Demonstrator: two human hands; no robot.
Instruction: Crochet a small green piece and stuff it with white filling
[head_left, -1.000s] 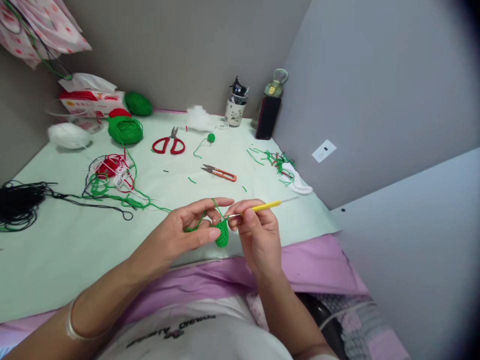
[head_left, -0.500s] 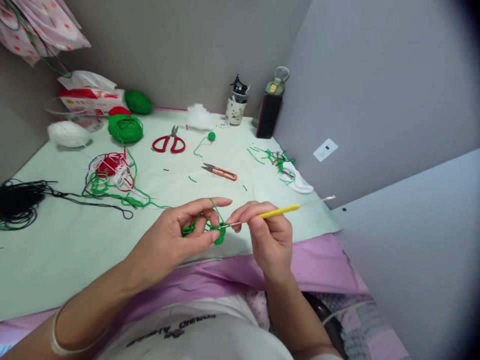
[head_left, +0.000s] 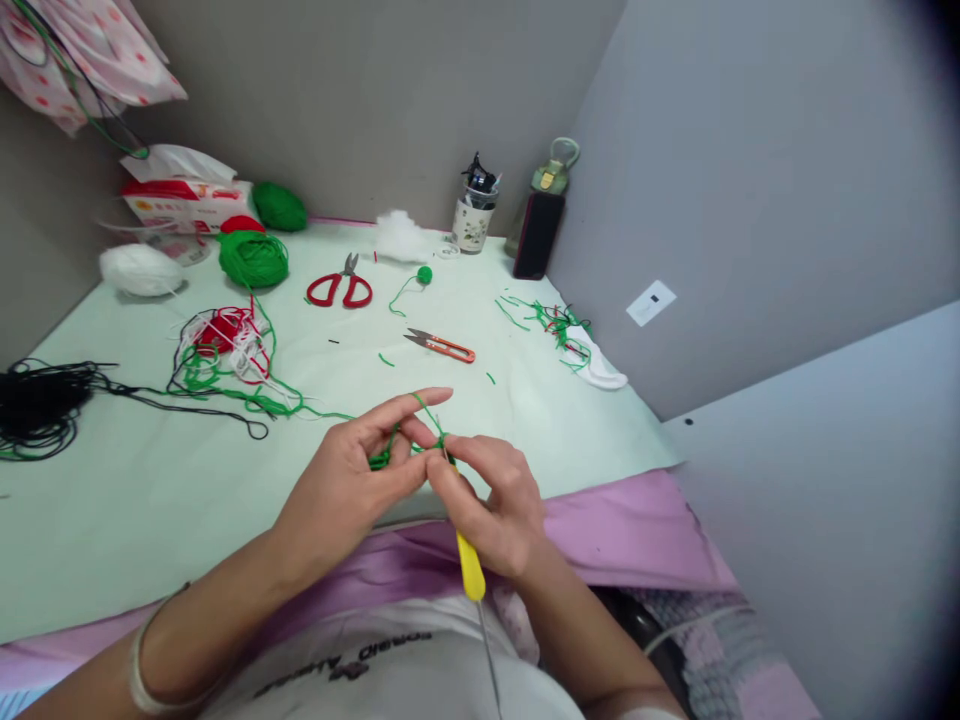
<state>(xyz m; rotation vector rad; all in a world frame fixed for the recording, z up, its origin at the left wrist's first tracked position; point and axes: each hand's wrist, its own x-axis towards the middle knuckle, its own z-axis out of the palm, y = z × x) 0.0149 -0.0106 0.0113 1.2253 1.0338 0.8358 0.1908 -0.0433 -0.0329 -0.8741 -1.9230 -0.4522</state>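
My left hand (head_left: 352,470) pinches a small piece of green crochet work (head_left: 441,447) between thumb and fingers, with green yarn (head_left: 427,408) running up over its raised index finger. More green yarn is bunched under the curled fingers of that hand. My right hand (head_left: 495,500) is closed around a crochet hook (head_left: 470,568) with a yellow handle, which slants down toward my body. Its thin metal tip sits at the green work, beside the left fingertips. Both hands meet just above the table's front edge, and the fingers hide much of the work.
Orange thread snips (head_left: 442,345) and red-handled scissors (head_left: 340,285) lie ahead on the table. Tangled yarn (head_left: 225,345), black yarn (head_left: 45,395) and a green yarn ball (head_left: 253,260) are at left. A cup (head_left: 474,218), phone (head_left: 539,235) and yarn scraps (head_left: 555,322) are at right.
The crochet hook has swung from pointing right to pointing down toward my body. My right hand has moved left, its fingers now against the green work. The left hand has barely shifted.
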